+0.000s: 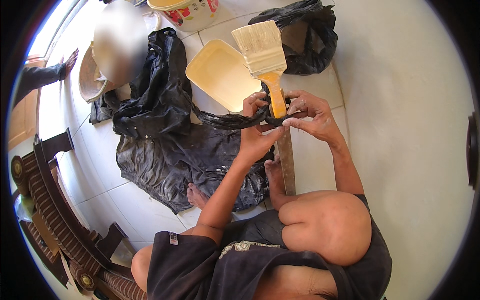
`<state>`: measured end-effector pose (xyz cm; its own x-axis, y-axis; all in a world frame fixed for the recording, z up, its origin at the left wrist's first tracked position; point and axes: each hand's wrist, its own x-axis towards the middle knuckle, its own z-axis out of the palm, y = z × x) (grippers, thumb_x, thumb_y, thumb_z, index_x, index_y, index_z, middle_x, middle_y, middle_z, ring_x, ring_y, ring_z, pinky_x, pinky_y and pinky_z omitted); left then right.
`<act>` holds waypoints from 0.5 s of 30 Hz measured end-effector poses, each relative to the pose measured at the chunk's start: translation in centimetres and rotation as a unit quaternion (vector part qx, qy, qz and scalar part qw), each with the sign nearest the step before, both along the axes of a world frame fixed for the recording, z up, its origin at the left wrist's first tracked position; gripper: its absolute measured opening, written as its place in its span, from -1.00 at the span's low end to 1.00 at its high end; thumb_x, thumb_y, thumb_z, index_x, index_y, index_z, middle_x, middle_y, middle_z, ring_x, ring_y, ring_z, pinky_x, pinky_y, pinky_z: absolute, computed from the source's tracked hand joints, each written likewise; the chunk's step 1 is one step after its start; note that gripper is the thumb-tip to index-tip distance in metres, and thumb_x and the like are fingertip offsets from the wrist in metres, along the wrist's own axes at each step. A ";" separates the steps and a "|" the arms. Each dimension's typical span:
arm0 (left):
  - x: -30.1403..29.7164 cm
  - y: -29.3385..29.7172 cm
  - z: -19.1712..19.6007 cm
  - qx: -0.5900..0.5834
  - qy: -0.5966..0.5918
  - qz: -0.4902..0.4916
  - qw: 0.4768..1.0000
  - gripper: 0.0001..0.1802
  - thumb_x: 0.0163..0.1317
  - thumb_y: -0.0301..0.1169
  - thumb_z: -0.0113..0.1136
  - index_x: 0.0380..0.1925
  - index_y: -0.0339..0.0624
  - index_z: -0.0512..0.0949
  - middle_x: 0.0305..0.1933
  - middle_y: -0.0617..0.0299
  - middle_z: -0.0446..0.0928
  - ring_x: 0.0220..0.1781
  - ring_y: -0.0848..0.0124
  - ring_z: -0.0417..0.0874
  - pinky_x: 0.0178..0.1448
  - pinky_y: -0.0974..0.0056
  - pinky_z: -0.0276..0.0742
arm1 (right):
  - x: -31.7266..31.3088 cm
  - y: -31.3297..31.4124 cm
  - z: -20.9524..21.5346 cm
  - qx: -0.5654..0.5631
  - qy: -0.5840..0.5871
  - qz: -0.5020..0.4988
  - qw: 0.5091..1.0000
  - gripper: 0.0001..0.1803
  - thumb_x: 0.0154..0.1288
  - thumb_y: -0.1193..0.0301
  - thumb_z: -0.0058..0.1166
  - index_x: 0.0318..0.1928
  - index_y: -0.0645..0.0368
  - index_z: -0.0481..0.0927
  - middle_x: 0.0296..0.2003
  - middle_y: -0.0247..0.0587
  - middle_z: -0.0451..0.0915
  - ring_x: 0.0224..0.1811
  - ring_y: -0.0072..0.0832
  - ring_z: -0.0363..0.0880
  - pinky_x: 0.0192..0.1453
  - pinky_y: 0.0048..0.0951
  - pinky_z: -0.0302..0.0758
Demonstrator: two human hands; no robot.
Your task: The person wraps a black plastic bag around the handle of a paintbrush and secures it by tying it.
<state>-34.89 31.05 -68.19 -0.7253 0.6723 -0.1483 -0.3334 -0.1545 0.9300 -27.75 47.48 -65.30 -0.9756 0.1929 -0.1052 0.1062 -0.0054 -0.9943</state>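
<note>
White tiled floor [150,210] beside pale wall [400,125]. Wide yellow-handled paintbrush [265,60] upright against wooden stick [286,165], bristles pointing away. Left hand [255,132] and right hand [310,117] grasp twisted black plastic strip [225,120] around the handle.

The wide paintbrush [263,52] stood nearly upright, pale bristles on top and orange handle below, lying against the top of a wooden stick [287,165]. A twisted strip of black plastic [227,120] wrapped around the handle where it met the stick and trailed off to the brush's left.
</note>
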 end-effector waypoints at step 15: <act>0.7 0.5 -0.4 0.005 0.018 0.033 0.999 -0.24 -0.06 -0.64 0.36 0.12 -0.18 0.14 0.10 0.14 0.23 0.15 0.35 0.48 0.03 0.24 0.67 | 0.1 -0.7 0.3 0.007 -0.006 -0.046 0.999 -0.78 0.07 0.65 0.26 -0.27 0.32 0.51 0.06 -0.05 0.48 -0.11 -0.44 0.62 -0.03 -0.45 0.64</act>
